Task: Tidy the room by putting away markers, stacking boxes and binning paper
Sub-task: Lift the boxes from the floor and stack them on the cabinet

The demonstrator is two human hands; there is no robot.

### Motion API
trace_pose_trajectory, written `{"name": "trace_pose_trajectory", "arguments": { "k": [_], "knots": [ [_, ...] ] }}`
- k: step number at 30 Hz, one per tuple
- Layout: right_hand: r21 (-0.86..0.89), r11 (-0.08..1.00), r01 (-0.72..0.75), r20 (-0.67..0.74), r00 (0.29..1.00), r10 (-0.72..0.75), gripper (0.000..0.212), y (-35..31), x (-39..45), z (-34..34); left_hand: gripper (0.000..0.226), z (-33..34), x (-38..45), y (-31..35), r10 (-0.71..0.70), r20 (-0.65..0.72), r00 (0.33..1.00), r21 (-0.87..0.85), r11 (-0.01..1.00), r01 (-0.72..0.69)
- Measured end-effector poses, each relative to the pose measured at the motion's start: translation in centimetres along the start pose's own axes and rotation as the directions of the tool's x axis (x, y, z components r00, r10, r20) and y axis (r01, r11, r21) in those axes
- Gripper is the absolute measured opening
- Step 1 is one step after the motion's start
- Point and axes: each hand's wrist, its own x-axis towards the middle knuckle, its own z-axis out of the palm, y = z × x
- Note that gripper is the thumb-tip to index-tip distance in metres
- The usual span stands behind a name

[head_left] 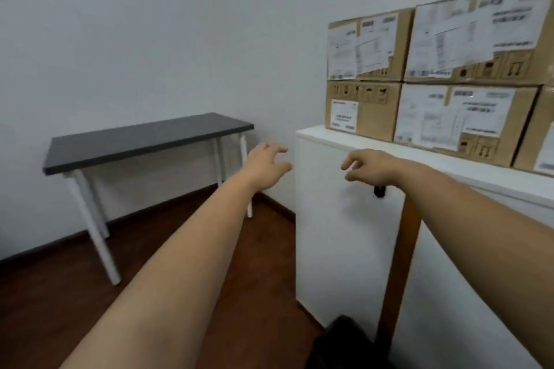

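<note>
I count five cardboard boxes [467,84] on the white cabinet [338,219], stacked two high along its back edge, the fifth cut off at the right. All carry white labels, the print too blurred to read. My left hand [266,163] and right hand [371,166] both reach out bare, fingers loosely spread, holding nothing, just short of the cabinet's left corner. One dark tabletop [144,138] stands left.

walls [135,24]: plain white | floor [45,308]: dark wood | table [144,141]: grey top, white legs | cabinet [338,234]: white
</note>
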Motion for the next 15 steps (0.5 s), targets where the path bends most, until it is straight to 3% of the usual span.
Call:
{"name": "trace_pose_trajectory", "arguments": {
  "k": [3, 7, 11, 15],
  "knots": [
    [-0.019, 1.0, -0.004, 0.254, 0.967, 0.008, 0.034, -4.3, -0.8, 5.3, 0.046, -2.2, -6.9, -6.0, -0.168, -0.04, 0.985, -0.017, 0.986, 0.167],
    [0.022, 0.996, 0.089, 0.393, 0.915, -0.09, 0.037, -10.3, -2.8, 13.1, 0.047, -4.0, -17.5, -13.8, -0.413, -0.08, 0.907, -0.052, 0.91, 0.41],
    [0.119, 0.977, 0.175, 0.479, 0.852, -0.211, 0.041, -15.4, -6.0, 21.3, 0.046, -4.3, -30.0, -20.4, -0.634, -0.102, 0.766, -0.085, 0.773, 0.629],
    [0.187, 0.96, 0.207, 0.559, 0.781, -0.277, 0.042, -19.3, -9.5, 30.3, 0.046, -2.7, -42.8, -25.4, -0.826, -0.069, 0.559, -0.115, 0.563, 0.818]
  ]
}}
